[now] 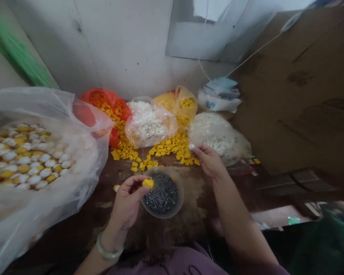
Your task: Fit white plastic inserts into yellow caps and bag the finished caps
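Observation:
My left hand (128, 200) pinches a small yellow plastic piece (148, 183) over the rim of a clear round bowl (180, 198) filled with tiny dark bits. My right hand (208, 158) reaches forward to the heap of loose yellow pieces (169, 147) on the dark table, its fingers curled down at the heap's right edge; what they hold, if anything, is hidden. A pale bangle sits on my left wrist.
A big clear bag (31, 160) of white and yellow caps fills the left. Behind the heap stand an orange bag (106, 103), a clear bag of white parts (149, 122), a yellow bag (180, 103) and another clear bag (218, 137). Brown cardboard (304, 95) rises at right.

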Demonstrator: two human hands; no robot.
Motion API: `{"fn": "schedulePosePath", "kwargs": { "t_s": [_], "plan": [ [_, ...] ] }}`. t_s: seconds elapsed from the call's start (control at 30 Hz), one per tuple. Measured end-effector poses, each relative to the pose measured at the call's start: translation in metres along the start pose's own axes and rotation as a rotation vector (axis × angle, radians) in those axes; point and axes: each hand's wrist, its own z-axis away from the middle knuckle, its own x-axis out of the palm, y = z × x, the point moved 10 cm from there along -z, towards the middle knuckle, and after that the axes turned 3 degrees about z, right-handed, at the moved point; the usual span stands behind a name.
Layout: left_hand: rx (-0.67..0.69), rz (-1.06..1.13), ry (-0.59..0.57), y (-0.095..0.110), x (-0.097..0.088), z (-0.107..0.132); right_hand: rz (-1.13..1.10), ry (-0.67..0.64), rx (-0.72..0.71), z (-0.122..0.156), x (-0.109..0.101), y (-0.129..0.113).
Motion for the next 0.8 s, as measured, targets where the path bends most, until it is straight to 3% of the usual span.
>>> {"fn": "schedulePosePath", "kwargs": {
  "t_s": [0.03, 0.13, 0.23, 0.47, 0.67, 0.8],
  "plan": [
    [0.045, -0.046, -0.032, 0.004, 0.004, 0.002, -0.103, -0.083, -0.017, 0.016, 0.022, -0.013],
    [0.224, -0.218, -0.13, 0.022, 0.016, 0.009, -0.68, -0.51, 0.085, 0.073, 0.098, -0.051],
    [0.392, -0.372, -0.167, 0.041, 0.019, 0.017, -0.881, -0.695, 0.184, 0.11, 0.133, -0.076],
    [0.545, -0.452, -0.126, 0.058, 0.015, 0.027, -0.869, -0.74, 0.164, 0.121, 0.141, -0.092],
    [0.677, -0.552, -0.128, 0.073, 0.018, 0.033, -0.899, -0.701, 0.122, 0.125, 0.145, -0.098],
    [0.68, -0.574, -0.135, 0.072, 0.015, 0.03, -0.902, -0.708, 0.151, 0.127, 0.152, -0.093]
  ]
}}
